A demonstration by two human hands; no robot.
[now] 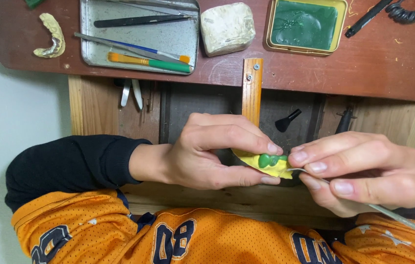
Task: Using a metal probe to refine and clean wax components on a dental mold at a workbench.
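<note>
Head view, looking down: left of centre, the left hand (202, 151) pinches a small yellow piece (271, 167) between thumb and fingertips, with a green wax blob (269, 160) sitting on top of it. Right of centre, the right hand (363, 171) is clenched like a pen grip around a thin metal tool (388, 214), whose tip touches the yellow piece just under the green wax. The handle runs off toward the lower right of the frame. Fingers hide most of the yellow piece, so its full shape is hard to tell; it may be a small dental model.

Along the top of the frame lies a red-brown bench (363, 63). On it, upper left, sit a pale tooth cast (51, 36) and a metal tray (168, 39) holding brushes (148, 62) and tweezers (139, 20). A whitish block (227, 27) stands just right of the tray, and a yellow tin of green wax (305, 24) beside that. A wooden peg (252, 90) juts from the bench edge down toward the hands.

The risk I see is a slip: both hands appear to work in the air, touching nothing, so a hard push with the tip could gouge or break off the green wax, or skid into the left thumb
</note>
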